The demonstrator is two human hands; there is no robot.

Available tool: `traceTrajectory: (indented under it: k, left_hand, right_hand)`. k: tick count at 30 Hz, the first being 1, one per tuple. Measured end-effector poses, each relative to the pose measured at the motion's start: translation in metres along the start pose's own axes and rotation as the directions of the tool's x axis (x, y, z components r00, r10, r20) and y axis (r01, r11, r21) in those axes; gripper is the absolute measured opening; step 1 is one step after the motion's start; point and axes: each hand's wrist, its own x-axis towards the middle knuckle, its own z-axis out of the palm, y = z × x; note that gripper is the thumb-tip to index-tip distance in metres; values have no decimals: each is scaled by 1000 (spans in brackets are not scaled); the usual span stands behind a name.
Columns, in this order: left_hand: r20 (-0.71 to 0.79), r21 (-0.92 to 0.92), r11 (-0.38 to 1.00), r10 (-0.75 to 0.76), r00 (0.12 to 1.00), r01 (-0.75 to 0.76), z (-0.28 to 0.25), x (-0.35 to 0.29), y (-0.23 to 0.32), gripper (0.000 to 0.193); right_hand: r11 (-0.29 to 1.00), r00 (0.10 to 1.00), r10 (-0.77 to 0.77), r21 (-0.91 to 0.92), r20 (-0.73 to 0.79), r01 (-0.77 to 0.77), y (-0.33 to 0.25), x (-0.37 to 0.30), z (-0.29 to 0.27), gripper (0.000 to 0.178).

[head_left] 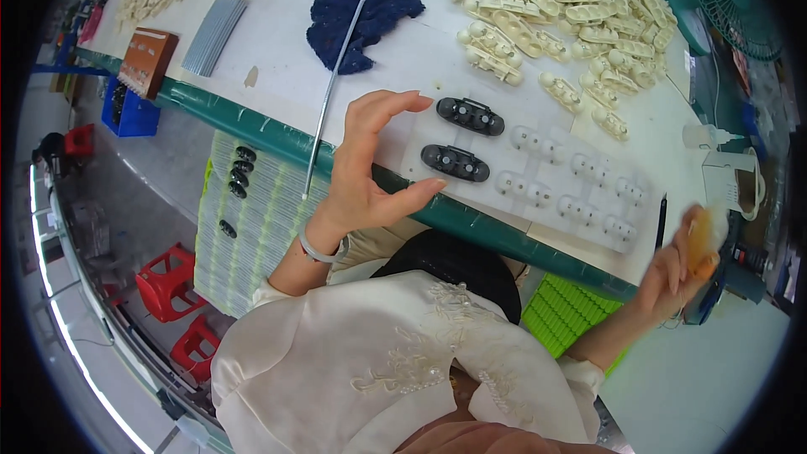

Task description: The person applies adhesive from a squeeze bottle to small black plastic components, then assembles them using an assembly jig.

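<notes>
My left hand [360, 170] is open over the table edge, thumb and fingers curved apart around the left side of two dark oval plastic parts. The upper dark part [470, 117] and the lower dark part [455, 163] sit on a pale translucent plate [538, 217] with paired raised pegs. The thumb tip lies beside the lower part; any contact is unclear. Off to the right, my right hand [670, 271] is closed on a yellowish translucent object [699, 235], blurred, its exact kind unclear. A patch of orange shows at a fingertip.
Cream plastic parts [580, 8] are heaped at the far right, near a green fan [735, 0]. A metal rod [339, 59] crosses a navy cloth [357, 13]. A white container [730, 178] stands right. Left lies a striped mat [244, 235] with several dark parts.
</notes>
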Motion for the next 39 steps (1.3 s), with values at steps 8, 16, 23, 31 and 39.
traceTrajectory:
  k: [8, 16, 23, 31, 39]
  left_hand:
    - [8, -111, 994, -4, 1000, 5, -6, -4, -3, 68]
    - [-62, -311, 937, 150, 987, -162, -14, -19, -12, 24]
    - [-18, -326, 937, 127, 992, -126, -16, -16, -13, 29]
    - [8, -291, 947, 143, 990, -134, -14, -13, -12, 29]
    - [30, -246, 959, 154, 988, -143, -13, -12, -11, 30]
  right_hand:
    - [975, 990, 125, -179, -57, -134, 92, 40, 28, 62]
    - [818, 964, 258, -516, -68, -255, 140, 55, 47, 56]
    - [316, 952, 138, -923, 275, 221, 154, 53, 49, 33]
    - [68, 905, 144, -916, 401, 395, 161, 49, 46, 21]
    - [-33, 870, 167, -879, 465, 476, 164, 49, 45, 19]
